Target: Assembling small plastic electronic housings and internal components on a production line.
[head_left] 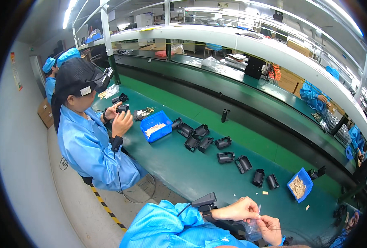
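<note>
In front of me, at the bench's near edge, my left hand (240, 210) and my right hand (270, 230) meet on a clear plastic bag (253, 232). The fingers of both are pinched at its upper edge, and the bag hangs below them. Its lower part and contents are hard to make out. Beyond my hands stand two hollow black plastic housings (258, 177), with several more trailing off to the left. A blue bin (292, 192) of small tan pieces sits to the right of these. A loose tan piece (265, 193) lies nearer me on the green bench.
At left a co-worker (94, 144) in a blue smock holds a black part (122, 108) beside another blue bin (156, 131). A conveyor (241, 82) and a white overhead shelf (216, 35) run along the far side. Another person's hand (352, 221) shows at far right.
</note>
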Tool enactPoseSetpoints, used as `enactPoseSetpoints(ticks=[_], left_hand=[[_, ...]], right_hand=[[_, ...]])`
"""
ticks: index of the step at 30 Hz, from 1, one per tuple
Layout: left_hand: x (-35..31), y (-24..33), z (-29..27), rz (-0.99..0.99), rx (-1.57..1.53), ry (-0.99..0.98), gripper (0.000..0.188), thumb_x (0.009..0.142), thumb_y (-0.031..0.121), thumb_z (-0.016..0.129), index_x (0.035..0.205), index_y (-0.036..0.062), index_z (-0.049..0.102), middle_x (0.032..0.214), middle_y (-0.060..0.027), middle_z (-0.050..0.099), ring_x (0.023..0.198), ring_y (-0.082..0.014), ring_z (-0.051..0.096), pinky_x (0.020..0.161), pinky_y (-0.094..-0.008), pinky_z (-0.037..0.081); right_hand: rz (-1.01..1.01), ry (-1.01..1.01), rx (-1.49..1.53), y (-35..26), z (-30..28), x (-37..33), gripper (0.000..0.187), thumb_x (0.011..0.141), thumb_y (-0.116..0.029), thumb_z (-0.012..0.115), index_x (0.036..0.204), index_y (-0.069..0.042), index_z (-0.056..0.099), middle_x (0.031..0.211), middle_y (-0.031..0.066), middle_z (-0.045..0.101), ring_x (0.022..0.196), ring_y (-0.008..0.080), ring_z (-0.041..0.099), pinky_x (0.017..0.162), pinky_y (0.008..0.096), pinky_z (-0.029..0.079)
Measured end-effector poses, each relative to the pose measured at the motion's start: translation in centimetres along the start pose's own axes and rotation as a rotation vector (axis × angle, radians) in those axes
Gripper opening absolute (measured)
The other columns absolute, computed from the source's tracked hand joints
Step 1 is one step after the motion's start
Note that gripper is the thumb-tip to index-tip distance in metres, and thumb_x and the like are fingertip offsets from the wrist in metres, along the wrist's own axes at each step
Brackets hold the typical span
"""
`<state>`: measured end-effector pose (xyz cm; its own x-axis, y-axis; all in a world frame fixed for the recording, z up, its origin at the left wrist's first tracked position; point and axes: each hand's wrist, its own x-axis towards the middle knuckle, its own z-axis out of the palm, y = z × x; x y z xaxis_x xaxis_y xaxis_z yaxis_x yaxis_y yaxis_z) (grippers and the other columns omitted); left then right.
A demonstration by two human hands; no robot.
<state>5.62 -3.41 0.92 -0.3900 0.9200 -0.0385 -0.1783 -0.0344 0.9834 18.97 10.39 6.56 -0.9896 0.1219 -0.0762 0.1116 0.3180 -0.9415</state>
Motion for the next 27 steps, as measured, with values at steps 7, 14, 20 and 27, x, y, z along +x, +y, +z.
enactPoseSetpoints(ticks=[7, 14, 20, 27], left_hand=[[-0.9, -0.1, -2.1, -0.053, 0.016, -0.125, 0.020, 0.086, 0.019, 0.068, 0.083, -0.0004, 0.064, 0.067, -0.0038, 0.064, 0.057, -0.0066, 0.059, 0.049, -0.0202, 0.047], [-1.3, 1.4, -2.8, -0.201, -0.111, -0.087, 0.014, 0.088, 0.014, 0.065, 0.090, -0.0001, 0.065, 0.078, -0.0047, 0.066, 0.069, -0.0091, 0.062, 0.060, -0.0214, 0.050], [-0.1, 2.7, -2.1, -0.261, -0.075, -0.113, 0.008, 0.087, 0.004, 0.064, 0.088, -0.0046, 0.063, 0.076, -0.0096, 0.065, 0.066, -0.0135, 0.063, 0.058, -0.0240, 0.050], [3.5, 3.2, -0.3, -0.260, -0.052, -0.161, 0.005, 0.090, 0.002, 0.058, 0.089, -0.0037, 0.058, 0.073, -0.0121, 0.064, 0.063, -0.0158, 0.063, 0.055, -0.0234, 0.050]], right_hand=[[0.190, 0.000, 0.045, 1.5, 0.9, 1.2, 0.014, 0.084, -0.011, 0.068, 0.083, 0.002, 0.067, 0.066, 0.0019, 0.063, 0.059, 0.0043, 0.055, 0.053, 0.0201, 0.044], [0.232, -0.091, 0.417, 2.3, 0.9, 2.0, 0.012, 0.089, -0.010, 0.064, 0.096, 0.000, 0.066, 0.076, -0.0013, 0.061, 0.064, 0.0019, 0.050, 0.054, 0.0174, 0.040], [0.006, 0.141, 0.593, 5.1, 1.1, 1.1, 0.010, 0.091, -0.006, 0.060, 0.098, 0.001, 0.060, 0.091, 0.0010, 0.061, 0.079, 0.0038, 0.055, 0.064, 0.0203, 0.046], [0.053, 0.322, 0.380, 3.9, -1.3, -1.3, 0.016, 0.087, -0.015, 0.066, 0.090, 0.000, 0.062, 0.076, -0.0002, 0.063, 0.067, 0.0027, 0.054, 0.058, 0.0205, 0.046]])
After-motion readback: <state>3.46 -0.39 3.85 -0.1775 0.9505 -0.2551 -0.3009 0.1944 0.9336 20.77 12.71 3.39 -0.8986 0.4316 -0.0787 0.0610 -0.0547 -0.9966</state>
